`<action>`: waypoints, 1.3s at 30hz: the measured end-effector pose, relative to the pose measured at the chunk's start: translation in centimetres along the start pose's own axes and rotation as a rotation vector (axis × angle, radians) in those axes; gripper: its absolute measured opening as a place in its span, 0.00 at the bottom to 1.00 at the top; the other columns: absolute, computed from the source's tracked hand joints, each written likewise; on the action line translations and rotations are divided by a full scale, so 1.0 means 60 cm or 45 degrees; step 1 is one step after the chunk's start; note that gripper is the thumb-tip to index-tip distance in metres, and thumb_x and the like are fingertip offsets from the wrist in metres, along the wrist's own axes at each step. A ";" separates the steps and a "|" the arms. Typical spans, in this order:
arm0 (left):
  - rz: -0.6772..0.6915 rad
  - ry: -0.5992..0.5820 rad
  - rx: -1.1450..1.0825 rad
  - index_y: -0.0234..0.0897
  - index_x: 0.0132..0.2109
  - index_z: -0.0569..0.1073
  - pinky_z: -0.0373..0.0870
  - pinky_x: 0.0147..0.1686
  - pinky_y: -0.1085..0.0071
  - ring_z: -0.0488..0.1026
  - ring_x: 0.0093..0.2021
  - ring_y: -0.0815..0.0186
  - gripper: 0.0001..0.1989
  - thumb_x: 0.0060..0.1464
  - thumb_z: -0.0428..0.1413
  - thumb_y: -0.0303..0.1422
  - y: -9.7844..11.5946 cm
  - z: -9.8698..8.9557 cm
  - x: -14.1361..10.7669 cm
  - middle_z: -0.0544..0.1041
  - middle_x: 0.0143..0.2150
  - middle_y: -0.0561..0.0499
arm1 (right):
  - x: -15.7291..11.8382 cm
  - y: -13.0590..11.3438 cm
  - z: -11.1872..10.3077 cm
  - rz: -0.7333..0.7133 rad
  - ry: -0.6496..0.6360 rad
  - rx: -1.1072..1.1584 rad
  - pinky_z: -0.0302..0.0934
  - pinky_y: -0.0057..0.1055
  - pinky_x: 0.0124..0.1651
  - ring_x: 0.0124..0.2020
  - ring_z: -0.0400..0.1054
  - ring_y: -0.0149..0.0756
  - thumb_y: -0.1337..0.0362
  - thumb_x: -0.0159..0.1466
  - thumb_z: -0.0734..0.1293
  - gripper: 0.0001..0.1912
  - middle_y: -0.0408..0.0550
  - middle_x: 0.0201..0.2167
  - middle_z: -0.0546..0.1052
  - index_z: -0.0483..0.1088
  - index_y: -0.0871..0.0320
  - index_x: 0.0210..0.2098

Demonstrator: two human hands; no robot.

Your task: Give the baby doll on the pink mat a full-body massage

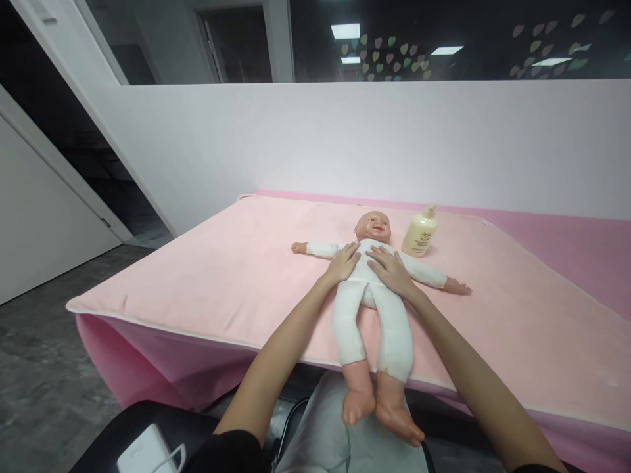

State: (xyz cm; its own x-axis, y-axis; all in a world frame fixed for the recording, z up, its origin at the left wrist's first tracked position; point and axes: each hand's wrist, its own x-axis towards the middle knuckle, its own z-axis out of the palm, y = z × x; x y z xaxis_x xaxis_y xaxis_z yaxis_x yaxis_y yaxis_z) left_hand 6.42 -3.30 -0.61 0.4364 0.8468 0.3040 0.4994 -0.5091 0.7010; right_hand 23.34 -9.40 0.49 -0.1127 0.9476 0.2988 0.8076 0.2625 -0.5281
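A baby doll (365, 269) with a white cloth body lies on its back, its head toward the wall and its feet hanging over the table's near edge. Its arms are spread out to both sides. My left hand (344, 263) rests flat on the left side of the doll's chest, fingers stretched out. On the other side of the chest lies my right hand (389, 268), its fingers spread and pointing inward. Neither hand grips anything. A pale yellow pump bottle (419, 232) stands upright beside the doll's head, to the right.
A light pink blanket (197, 269) covers the table over a darker pink cloth (566, 246). Behind it rises a white wall (345, 144) with a window above. A white device with a cable (148, 453) lies on a black seat at lower left.
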 end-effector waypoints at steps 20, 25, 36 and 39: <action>0.346 -0.382 -0.257 0.42 0.36 0.81 0.34 0.68 0.51 0.71 0.57 0.61 0.15 0.49 0.50 0.25 0.061 -0.026 -0.036 0.81 0.44 0.53 | 0.014 0.069 0.005 0.127 0.308 0.243 0.46 0.47 0.67 0.63 0.59 0.45 0.49 0.64 0.57 0.30 0.56 0.60 0.66 0.66 0.60 0.58; 0.339 -0.521 0.023 0.51 0.59 0.69 0.30 0.67 0.50 0.51 0.70 0.61 0.20 0.61 0.47 0.39 0.071 -0.028 -0.036 0.65 0.65 0.56 | 0.014 0.063 0.004 0.131 0.308 0.217 0.49 0.48 0.65 0.61 0.60 0.46 0.51 0.64 0.57 0.28 0.55 0.59 0.68 0.67 0.59 0.57; 0.105 -0.287 0.209 0.53 0.65 0.59 0.30 0.65 0.40 0.42 0.72 0.58 0.26 0.62 0.42 0.50 0.048 -0.012 -0.015 0.50 0.72 0.53 | 0.004 0.033 -0.003 0.075 0.459 0.199 0.57 0.44 0.61 0.56 0.66 0.45 0.56 0.60 0.61 0.22 0.56 0.53 0.74 0.73 0.62 0.48; 0.057 -0.170 0.191 0.49 0.66 0.58 0.33 0.66 0.42 0.45 0.71 0.59 0.27 0.63 0.42 0.48 0.027 -0.010 -0.010 0.51 0.71 0.49 | -0.005 0.005 -0.007 -0.074 0.373 0.223 0.53 0.47 0.64 0.58 0.65 0.45 0.57 0.58 0.64 0.17 0.53 0.52 0.75 0.76 0.57 0.42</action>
State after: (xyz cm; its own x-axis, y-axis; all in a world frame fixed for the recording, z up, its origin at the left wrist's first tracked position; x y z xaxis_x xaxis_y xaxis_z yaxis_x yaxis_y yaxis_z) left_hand 6.54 -4.52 0.71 0.5510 0.8001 0.2373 0.5788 -0.5712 0.5819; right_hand 23.84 -9.69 0.58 0.0361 0.8443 0.5346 0.6901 0.3659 -0.6244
